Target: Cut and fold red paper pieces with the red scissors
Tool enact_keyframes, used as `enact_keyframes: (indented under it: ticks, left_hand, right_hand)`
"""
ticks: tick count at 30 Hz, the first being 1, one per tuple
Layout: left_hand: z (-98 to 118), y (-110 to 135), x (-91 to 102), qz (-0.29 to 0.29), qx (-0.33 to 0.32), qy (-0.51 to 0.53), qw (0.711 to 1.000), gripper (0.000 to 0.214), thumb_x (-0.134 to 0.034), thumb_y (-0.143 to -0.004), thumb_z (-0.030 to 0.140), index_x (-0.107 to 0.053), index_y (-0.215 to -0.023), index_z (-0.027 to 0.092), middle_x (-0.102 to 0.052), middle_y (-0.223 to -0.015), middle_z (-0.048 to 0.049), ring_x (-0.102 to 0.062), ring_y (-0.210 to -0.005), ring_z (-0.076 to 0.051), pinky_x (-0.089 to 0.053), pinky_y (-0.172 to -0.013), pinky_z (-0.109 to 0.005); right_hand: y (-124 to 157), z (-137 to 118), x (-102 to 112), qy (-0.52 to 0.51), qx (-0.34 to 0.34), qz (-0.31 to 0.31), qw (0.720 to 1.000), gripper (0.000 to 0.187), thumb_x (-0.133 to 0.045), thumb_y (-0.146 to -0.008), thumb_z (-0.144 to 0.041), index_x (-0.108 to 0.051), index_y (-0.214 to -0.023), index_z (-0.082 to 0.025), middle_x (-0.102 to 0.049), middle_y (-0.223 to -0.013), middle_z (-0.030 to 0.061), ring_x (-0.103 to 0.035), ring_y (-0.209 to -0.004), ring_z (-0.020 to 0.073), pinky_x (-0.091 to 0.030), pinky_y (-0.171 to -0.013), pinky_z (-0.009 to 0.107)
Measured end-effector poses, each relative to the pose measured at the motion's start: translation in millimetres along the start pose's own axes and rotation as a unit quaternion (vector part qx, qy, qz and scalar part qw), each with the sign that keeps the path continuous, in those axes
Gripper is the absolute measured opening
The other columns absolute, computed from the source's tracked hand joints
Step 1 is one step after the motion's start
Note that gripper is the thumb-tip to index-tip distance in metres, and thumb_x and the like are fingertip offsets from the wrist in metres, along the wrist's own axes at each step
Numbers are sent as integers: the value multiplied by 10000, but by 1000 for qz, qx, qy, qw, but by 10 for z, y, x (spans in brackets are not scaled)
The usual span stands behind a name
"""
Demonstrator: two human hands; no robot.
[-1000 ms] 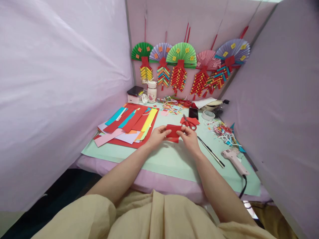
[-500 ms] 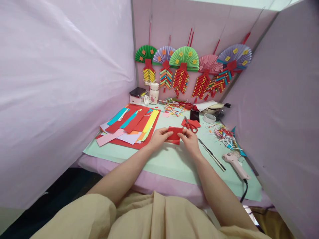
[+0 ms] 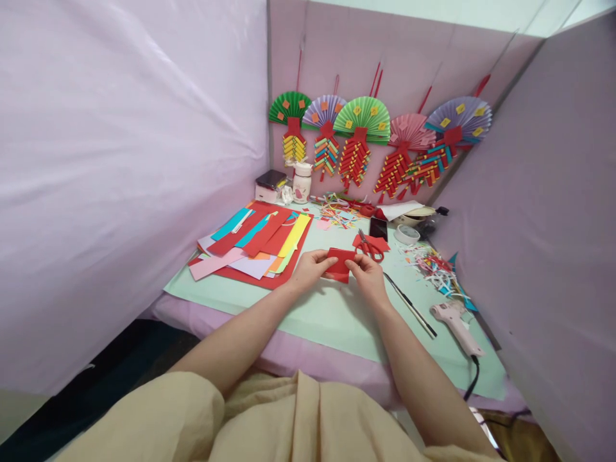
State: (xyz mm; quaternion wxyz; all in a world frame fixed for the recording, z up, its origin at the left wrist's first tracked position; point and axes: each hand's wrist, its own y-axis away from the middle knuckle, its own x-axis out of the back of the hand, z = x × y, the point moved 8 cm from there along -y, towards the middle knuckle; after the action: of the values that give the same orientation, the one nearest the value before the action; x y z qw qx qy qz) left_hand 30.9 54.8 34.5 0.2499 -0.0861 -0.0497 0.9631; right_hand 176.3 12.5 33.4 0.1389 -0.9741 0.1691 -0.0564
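Observation:
A piece of folded red paper is held just above the green-covered table. My left hand pinches its left side, thumb in front and fingers behind. On the right side, my right hand grips it the same way. The lower flap of the paper hangs toward me. Just beyond my right hand lie red-handled scissors, partly over some red paper. To the right of that hand rests a thin black and silver rod.
At left, coloured paper strips cover a red sheet. A glue gun with its cord lies at right, near paper scraps. Behind stand a bottle, phone and tape roll. Paper fan ornaments hang on the back wall.
The view has shifted slightly, so the whole scene sits a little lower and further right. Both hands keep their hold on the red paper, which looks almost the same.

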Motion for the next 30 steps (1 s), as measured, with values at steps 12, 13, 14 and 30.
enact_keyframes:
  ticks: [12, 13, 14, 30]
  left_hand:
    - [-151, -1, -117, -62, 44, -4, 997, 440, -696, -737, 434, -656, -1065, 144, -707, -978, -92, -688, -840, -212, -551, -574, -242]
    - [-147, -1, -105, -52, 43, -2, 998, 423, -693, -738, 434, -665, -1038, 137, -707, -965, -94, -689, -838, -212, -554, -591, -248]
    - [-134, 0, -89, -40, 36, -6, 999, 405, -687, -741, 432, -673, -1011, 131, -708, -951, -95, -688, -834, -210, -554, -605, -253]
    - [60, 93, -126, -33, -114, -267, 956, 197, -551, -766, 265, -706, -816, 154, -658, -701, 8, -551, -628, -115, -415, -567, -209]
  right_hand:
    - [-10, 214, 9, -211, -113, 3, 971, 325, -809, -605, -390, -547, -669, -208, -633, -737, -18, -583, -671, 131, -470, -592, 247]
    - [-11, 222, 6, -219, -118, 1, 969, 328, -811, -604, -391, -549, -676, -209, -644, -768, -10, -596, -700, 138, -480, -605, 250]
    - [-10, 223, -2, -218, -121, -5, 968, 326, -808, -610, -396, -552, -684, -208, -650, -789, -1, -603, -718, 143, -487, -612, 253]
    - [-50, 114, 44, -83, -58, -47, 994, 248, -768, -643, -384, -658, -762, -197, -658, -737, 3, -596, -667, 149, -477, -659, 297]
